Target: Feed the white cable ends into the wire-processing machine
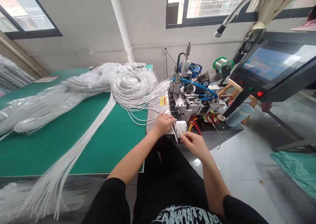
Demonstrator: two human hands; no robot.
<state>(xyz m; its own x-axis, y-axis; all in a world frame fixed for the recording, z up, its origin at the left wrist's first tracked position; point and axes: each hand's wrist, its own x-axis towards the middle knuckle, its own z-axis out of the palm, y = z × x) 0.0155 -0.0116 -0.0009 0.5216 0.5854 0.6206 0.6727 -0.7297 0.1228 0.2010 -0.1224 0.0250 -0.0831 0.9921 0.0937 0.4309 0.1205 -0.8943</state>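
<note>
My left hand (pixel 164 123) is closed on a white cable (pixel 174 134) at the front edge of the machine. One end of the cable hangs down past my fingers, with a small reddish tip. My right hand (pixel 194 143) pinches a thin white wire end just to the right of it. Beneath and behind both hands sits a white roll (pixel 182 127). The machine (pixel 185 95), with metal cylinders and blue air tubes, stands right beyond them. White cables (pixel 161 89) run from the table into its left side.
A large bundle of white cables (pixel 133 86), partly in clear plastic, lies on the green table (pixel 118 145). Orange-handled pliers (pixel 194 124) and red scissors (pixel 212 117) lie right of the machine. A wire spool (pixel 223 65), a control screen (pixel 271 62) and a bluish bin (pixel 239 115) stand further right.
</note>
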